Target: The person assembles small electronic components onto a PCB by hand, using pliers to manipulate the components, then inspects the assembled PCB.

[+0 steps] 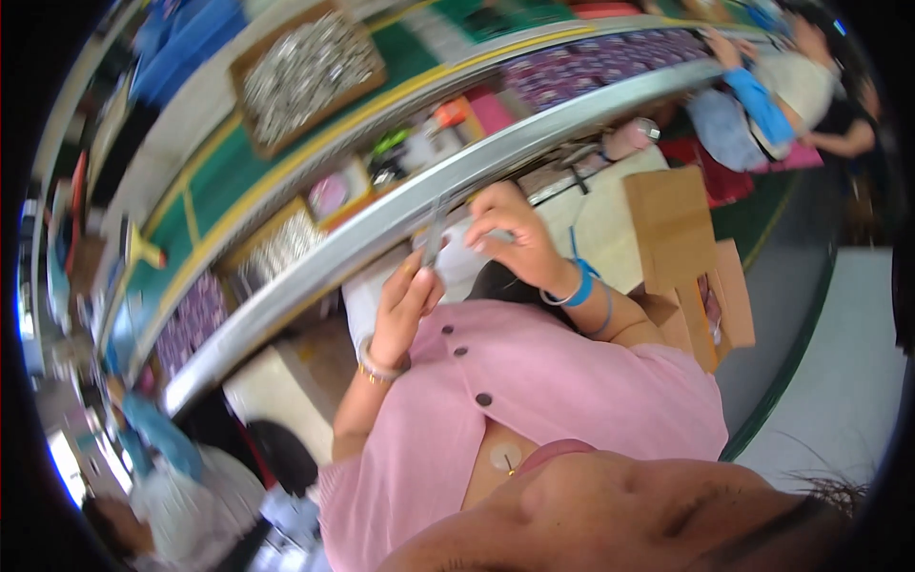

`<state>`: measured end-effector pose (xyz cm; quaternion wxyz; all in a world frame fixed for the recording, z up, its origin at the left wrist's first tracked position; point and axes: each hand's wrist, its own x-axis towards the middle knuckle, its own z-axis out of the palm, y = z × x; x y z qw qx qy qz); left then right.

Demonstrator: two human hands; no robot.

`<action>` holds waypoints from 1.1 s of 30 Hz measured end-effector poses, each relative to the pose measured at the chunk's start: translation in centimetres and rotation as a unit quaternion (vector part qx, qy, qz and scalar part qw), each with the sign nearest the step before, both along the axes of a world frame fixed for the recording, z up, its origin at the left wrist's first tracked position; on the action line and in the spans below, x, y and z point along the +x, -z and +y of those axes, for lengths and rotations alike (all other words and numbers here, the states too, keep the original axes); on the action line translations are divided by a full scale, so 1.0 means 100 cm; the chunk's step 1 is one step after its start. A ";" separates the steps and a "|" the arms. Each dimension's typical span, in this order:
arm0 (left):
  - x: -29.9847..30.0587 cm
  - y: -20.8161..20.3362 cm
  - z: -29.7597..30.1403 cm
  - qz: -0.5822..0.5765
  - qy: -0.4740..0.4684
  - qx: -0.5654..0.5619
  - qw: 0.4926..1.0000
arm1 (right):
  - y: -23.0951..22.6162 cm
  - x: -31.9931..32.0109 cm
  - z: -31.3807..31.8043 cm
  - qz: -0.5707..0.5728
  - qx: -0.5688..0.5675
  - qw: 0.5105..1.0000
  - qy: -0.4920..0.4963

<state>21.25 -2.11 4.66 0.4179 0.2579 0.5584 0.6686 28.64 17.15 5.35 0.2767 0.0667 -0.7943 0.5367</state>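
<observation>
My left hand (408, 297) is raised in front of my body, its fingers closed on a slim, greyish metal strip (436, 234). The strip points up and away from the hand; blur hides its exact kind. Close by on the right, my right hand (519, 238) has bent fingers, with a gap between thumb and forefinger. A blue band circles that wrist. Nothing can be clearly made out in its fingers. Both hands are just on my side of a long metal rail (381, 214).
Beyond the rail runs a green bench (214, 176) with yellow edges. A cardboard box of shiny metal pieces (310, 81) stands on it; a tray of similar pieces (286, 243) is nearer. An open cardboard carton (672, 229) is at right. Co-workers sit at lower left and upper right.
</observation>
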 end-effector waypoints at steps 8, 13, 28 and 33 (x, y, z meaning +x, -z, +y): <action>0.010 0.005 -0.006 -0.127 0.002 0.020 0.992 | 0.007 -0.017 0.001 0.026 0.156 0.987 -0.007; 0.014 0.004 -0.008 -0.039 -0.009 -0.030 0.999 | 0.011 -0.021 0.006 0.055 0.212 0.976 0.014; 0.013 -0.005 -0.008 0.219 -0.041 -0.113 0.968 | 0.020 -0.021 0.003 0.085 0.258 0.962 -0.008; 0.014 -0.007 -0.007 0.250 -0.052 -0.145 0.956 | 0.028 -0.023 0.007 0.093 0.290 0.953 0.006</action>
